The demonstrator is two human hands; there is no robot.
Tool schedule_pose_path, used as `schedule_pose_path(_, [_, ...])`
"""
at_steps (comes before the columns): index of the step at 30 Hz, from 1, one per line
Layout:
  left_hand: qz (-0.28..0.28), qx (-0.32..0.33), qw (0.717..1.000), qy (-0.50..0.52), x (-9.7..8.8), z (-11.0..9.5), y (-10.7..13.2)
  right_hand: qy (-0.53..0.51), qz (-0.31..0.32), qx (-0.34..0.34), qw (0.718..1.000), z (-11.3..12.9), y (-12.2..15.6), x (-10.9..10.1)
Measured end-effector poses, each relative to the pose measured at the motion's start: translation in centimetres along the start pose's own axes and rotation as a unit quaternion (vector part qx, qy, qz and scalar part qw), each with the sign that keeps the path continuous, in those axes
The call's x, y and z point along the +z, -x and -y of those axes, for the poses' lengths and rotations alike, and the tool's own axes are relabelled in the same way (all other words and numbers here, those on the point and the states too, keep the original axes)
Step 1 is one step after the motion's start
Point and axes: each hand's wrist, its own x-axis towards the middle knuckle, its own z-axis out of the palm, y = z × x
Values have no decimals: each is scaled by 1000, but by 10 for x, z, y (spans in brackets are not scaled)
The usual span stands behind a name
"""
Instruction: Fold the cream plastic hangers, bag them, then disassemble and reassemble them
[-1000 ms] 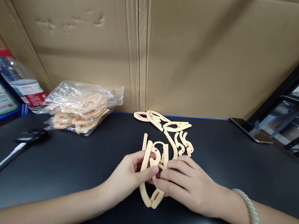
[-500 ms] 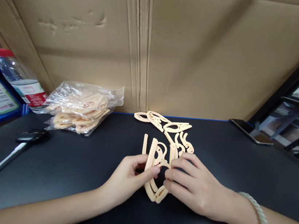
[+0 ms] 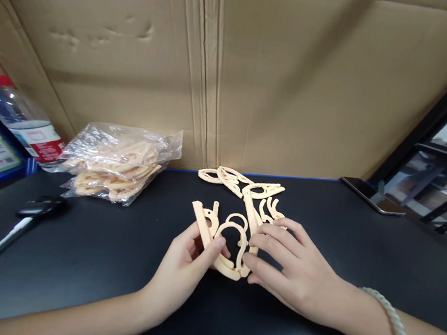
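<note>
One broad cardboard wall (image 3: 301,79) stands behind the clear bag (image 3: 128,138), and one dark table (image 3: 73,246) runs beneath it. Two hands are busy, both right of the bag and nearer to us: the left hand (image 3: 180,266) pinches one arm of a cream frame (image 3: 230,270) between thumb and fingers, while the right hand (image 3: 296,268) has its fingers curled closed over the opposite side, thumb hidden. I'd judge the step to be setting the angle of the frame's jointed arms; the next move calls for a steady left pinch while the right fingers press or turn.

How many pieces the bag holds, I can't tell through the plastic. One bottle (image 3: 33,128) sits at its left, one phone (image 3: 372,195) well to its right. Also right of the bag, I count three looped pieces (image 3: 230,184), at least two S-shaped hooks (image 3: 271,208), and one thin strip (image 3: 216,208).
</note>
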Motion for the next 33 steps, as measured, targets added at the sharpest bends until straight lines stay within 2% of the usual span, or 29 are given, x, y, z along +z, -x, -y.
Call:
schedule_pose_path(3, [8, 13, 1000, 4, 0, 0, 3, 12, 2, 6, 1000, 1, 1, 4])
schedule_pose_path(8, [31, 34, 999, -9, 0, -1, 7, -26, 48, 37, 998, 2, 1, 7])
schedule_pose_path(15, [35, 6, 998, 50, 2, 0, 8, -17, 11, -35, 999, 5, -1, 2])
schedule_pose_path(19, [4, -42, 992, 121, 2, 2, 4, 3, -13, -79, 997, -1, 2, -1])
schedule_pose_path(21, [-15, -63, 986, 151, 0, 4, 0, -23, -23, -63, 997, -8, 5, -1])
schedule_pose_path(24, [-27, -49, 987, 149, -3, 5, -5, -109, -28, 24, 993, -22, 9, 1])
schedule_pose_path(26, [-38, -43, 986, 155, -4, 5, -7, -139, -17, 58, 988, -30, 10, 5])
schedule_pose_path(29, [-57, -45, 981, 182, -4, 6, -8, -144, 35, 69, 986, -35, 11, 11])
schedule_pose_path(33, [-48, -41, 980, 190, -4, 6, -7, -188, 77, 59, 977, -35, 11, 22])
